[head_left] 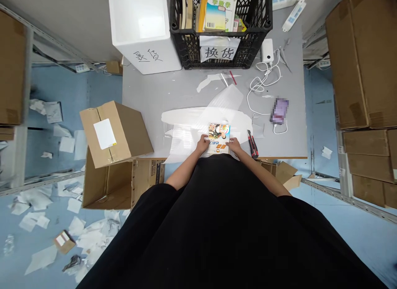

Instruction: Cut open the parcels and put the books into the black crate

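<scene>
A small book [218,138] lies flat on clear plastic wrap [223,100], close to the near edge of the gray table [186,88]. Its shiny cover is bright, with a picture at the top and orange marks below. The left hand [203,144] and right hand [235,146] hold its lower sides, with fingers a little curled. A red and black box cutter [252,144] lies just beside the right hand. Farther off sit an open cardboard box [116,133], a black crate of books [186,44], and a blurred phone [279,111] on a white cord [263,88].
</scene>
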Demonstrator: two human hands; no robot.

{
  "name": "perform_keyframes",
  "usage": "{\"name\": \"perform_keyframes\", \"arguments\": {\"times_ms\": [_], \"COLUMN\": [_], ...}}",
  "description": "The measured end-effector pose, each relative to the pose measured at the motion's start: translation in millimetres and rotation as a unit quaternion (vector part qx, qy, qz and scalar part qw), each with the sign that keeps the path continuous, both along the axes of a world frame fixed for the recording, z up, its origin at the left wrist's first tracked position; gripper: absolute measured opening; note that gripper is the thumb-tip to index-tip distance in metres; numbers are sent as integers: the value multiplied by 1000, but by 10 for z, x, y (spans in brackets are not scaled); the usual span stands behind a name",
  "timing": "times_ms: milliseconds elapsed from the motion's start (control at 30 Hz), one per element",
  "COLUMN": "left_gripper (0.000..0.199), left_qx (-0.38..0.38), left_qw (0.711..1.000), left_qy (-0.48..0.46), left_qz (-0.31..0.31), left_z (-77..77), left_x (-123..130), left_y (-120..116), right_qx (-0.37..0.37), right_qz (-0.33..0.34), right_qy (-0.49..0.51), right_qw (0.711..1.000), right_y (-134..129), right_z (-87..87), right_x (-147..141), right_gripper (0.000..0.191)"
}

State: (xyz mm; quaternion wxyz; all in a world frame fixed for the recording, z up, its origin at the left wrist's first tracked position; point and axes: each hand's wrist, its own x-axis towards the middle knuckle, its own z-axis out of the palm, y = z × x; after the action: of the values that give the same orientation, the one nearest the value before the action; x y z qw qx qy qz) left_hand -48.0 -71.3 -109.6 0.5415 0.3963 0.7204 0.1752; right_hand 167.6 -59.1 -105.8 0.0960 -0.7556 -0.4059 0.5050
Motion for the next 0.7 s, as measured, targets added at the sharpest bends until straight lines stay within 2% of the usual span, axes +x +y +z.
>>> {"name": "perform_keyframes", "arguments": {"times_ms": [100,200,367,533,700], "left_gripper": [43,36,29,36,36], "left_qx": [9,-7,-23,-7,34], "left_qw": [1000,999,992,992,987], "left_qy": [-1,-34,-106,-96,-116], "left_qz": [4,27,67,87,104], "left_z": [33,33,62,223,439], "left_x": [-4,2,12,-18,-73], "left_y": [9,32,81,207,515], "right_qx": [-32,-37,-34,-2,64], "right_qz": [-67,-68,-78,-89,-98], "right_qy": [56,81,96,132,144], "right_qw": [996,994,992,987,983], "right_y": [7,10,22,161,494], "right_z": [33,83,177,277,396], "right_x": [-8,-11,-25,-30,-80], "right_gripper": [27,17,17,20,27]}}
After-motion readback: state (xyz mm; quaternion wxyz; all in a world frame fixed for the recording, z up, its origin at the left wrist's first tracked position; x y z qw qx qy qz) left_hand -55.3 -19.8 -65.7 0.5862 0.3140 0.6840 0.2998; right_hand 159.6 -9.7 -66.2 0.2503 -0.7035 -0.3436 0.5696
